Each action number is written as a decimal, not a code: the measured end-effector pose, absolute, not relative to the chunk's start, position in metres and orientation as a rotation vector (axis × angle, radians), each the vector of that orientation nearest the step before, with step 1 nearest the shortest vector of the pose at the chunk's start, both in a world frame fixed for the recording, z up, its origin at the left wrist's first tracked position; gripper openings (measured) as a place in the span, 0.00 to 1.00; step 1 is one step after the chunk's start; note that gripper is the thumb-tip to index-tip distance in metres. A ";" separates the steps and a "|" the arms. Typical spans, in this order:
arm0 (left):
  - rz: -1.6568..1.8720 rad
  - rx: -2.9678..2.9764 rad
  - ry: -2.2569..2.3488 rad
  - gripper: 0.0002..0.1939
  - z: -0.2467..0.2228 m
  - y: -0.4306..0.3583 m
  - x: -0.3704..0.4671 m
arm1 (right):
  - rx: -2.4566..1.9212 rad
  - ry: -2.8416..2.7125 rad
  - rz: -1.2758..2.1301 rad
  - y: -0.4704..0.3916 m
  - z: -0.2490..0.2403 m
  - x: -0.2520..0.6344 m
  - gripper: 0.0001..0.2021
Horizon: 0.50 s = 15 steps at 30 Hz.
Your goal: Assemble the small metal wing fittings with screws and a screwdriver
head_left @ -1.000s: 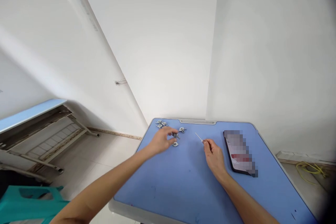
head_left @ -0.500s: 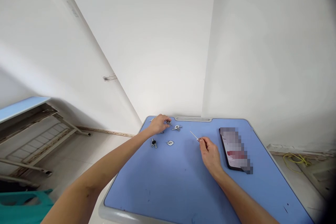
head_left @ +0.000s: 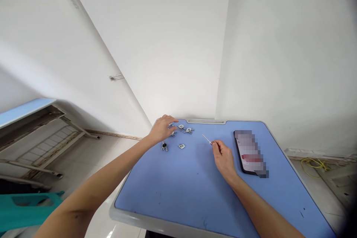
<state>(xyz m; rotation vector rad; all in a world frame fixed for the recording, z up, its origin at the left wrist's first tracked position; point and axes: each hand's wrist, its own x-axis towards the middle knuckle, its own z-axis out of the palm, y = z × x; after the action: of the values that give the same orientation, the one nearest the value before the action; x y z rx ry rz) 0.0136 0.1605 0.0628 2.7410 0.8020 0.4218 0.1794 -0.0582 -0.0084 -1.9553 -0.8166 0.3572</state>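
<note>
My left hand (head_left: 161, 131) is over the far left of the blue desk, its thumb and fingers apart. Partly behind those fingers lie small metal fittings (head_left: 171, 125). Just right of them are two more silvery fittings with thin pins, one farther back (head_left: 181, 128) and one nearer (head_left: 189, 130). Closer to me sit a fitting with a black round centre (head_left: 164, 145) and a flat oval one (head_left: 182, 146). My right hand (head_left: 224, 157) pinches a small metal fitting with a thin pin (head_left: 206, 138), the pin pointing up and left. Its gripped end is mostly hidden by the fingers.
A phone (head_left: 248, 154), its screen partly pixelated, lies right of my right hand on the blue desk (head_left: 178, 193). White walls rise behind the desk. To the left are another desk (head_left: 28, 111) and a teal stool (head_left: 28, 210). Yellow cord (head_left: 316, 165) lies on the floor at right.
My left hand has drawn back to the left and its fingers have spread, uncovering a fitting at the back of the group. My right hand keeps its pinch; the view has shifted slightly.
</note>
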 end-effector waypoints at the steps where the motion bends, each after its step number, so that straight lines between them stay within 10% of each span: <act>1: 0.425 2.729 0.793 0.13 0.065 0.156 0.003 | -1.955 -0.821 0.357 -0.058 -0.009 0.180 0.16; 15: 0.276 2.605 0.828 0.15 0.023 0.150 -0.057 | -2.439 -1.097 0.096 -0.060 -0.001 0.180 0.13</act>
<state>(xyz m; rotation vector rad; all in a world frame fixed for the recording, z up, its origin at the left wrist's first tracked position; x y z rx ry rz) -0.0566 0.1498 0.0227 2.6051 0.8278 0.2756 0.1795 -0.0599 -0.0011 -2.4395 -1.0973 0.0963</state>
